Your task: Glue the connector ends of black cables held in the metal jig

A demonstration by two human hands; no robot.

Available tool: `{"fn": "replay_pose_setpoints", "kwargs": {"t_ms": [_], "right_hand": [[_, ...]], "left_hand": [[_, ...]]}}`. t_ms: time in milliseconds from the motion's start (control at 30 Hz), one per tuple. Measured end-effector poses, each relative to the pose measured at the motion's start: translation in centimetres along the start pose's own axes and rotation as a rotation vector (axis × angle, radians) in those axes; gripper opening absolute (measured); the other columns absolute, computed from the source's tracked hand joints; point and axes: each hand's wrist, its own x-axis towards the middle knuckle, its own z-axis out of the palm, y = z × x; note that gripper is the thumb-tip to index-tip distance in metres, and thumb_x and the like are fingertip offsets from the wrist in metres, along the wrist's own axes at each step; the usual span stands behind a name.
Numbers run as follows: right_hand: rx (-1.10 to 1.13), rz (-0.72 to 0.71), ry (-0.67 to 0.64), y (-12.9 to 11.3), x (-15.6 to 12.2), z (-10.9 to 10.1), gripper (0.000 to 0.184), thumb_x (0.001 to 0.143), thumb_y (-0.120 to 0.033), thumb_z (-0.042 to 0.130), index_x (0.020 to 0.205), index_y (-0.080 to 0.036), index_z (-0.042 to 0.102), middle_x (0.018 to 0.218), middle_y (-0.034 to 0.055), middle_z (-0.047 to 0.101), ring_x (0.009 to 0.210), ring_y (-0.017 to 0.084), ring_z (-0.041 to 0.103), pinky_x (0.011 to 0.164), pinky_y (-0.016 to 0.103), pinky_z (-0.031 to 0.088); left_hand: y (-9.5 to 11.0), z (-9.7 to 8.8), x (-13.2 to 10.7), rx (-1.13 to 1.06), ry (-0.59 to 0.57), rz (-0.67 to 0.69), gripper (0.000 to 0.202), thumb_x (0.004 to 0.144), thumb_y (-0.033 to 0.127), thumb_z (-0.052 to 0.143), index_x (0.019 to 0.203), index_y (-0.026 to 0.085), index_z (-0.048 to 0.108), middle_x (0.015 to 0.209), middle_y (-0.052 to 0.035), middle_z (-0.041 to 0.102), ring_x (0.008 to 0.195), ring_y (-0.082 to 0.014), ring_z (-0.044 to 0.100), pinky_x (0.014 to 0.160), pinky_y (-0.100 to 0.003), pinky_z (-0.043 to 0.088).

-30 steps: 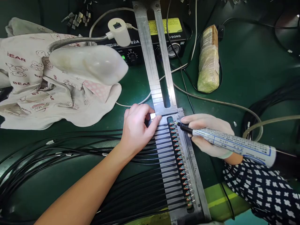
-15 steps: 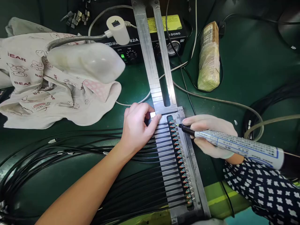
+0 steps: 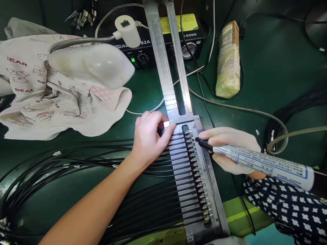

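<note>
The left hand (image 3: 149, 141) is bare, its fingers curled and resting at the head of the jig (image 3: 214, 190), over a small bright metal strip (image 3: 166, 124) and the topmost cables. Whether it grips the strip cannot be determined. The right hand (image 3: 231, 149) is covered in a pale glove and closed around a dispensing syringe (image 3: 260, 164), held at a shallow angle. The syringe's black nozzle (image 3: 204, 144) sits just above the upper end of a row of small connectors (image 3: 196, 170); contact cannot be confirmed.

The connectors lie side by side along a slot in the metal jig, and their black cables (image 3: 143, 200) run left across the green bench mat (image 3: 281, 75), under the left forearm. A slotted aluminium rail (image 3: 159, 58) extends from the jig's head toward a black dispenser unit (image 3: 158, 44). A gooseneck lamp (image 3: 89, 64) stands left of the rail, over a bear-print cloth (image 3: 33, 92). A wrapped roll (image 3: 228, 61) lies right of the rail. A patterned sleeve (image 3: 283, 204) shows below the right hand.
</note>
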Motion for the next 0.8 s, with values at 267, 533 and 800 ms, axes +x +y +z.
{"fn": "replay_pose_setpoints", "kwargs": {"t_ms": [267,533,800], "right_hand": [[-0.035,0.011,-0.006,-0.1,0.36,0.14,0.032,0.082,-0.017,0.074,0.113,-0.023,0.067,0.111,0.0089,0.077,0.101,0.022,0.076,0.09,0.033,0.065],[0.023,-0.017,0.014,0.08,0.07,0.15,0.036,0.08,-0.014,0.075,0.114,-0.019,0.068,0.111,0.0125,0.076,0.099,0.024,0.076,0.088,0.035,0.066],[0.022,0.008,0.008,0.11,0.02,0.15,0.039,0.08,-0.016,0.075,0.118,-0.023,0.067,0.113,0.0101,0.076,0.098,0.024,0.076,0.086,0.036,0.067]], "left_hand": [[0.1,-0.08,0.0,0.004,-0.008,-0.008,0.02,0.091,0.037,0.063,0.082,0.021,0.055,0.076,0.0002,0.058,0.078,-0.0184,0.052,0.078,-0.035,0.037],[0.11,-0.07,0.04,-0.005,-0.004,0.005,0.019,0.09,0.035,0.065,0.083,0.021,0.055,0.075,0.0012,0.057,0.078,-0.0179,0.051,0.078,-0.034,0.036],[0.11,-0.08,0.0,0.002,-0.008,-0.009,0.019,0.09,0.036,0.063,0.082,0.022,0.055,0.075,0.0005,0.058,0.078,-0.0185,0.052,0.078,-0.035,0.037]]}}
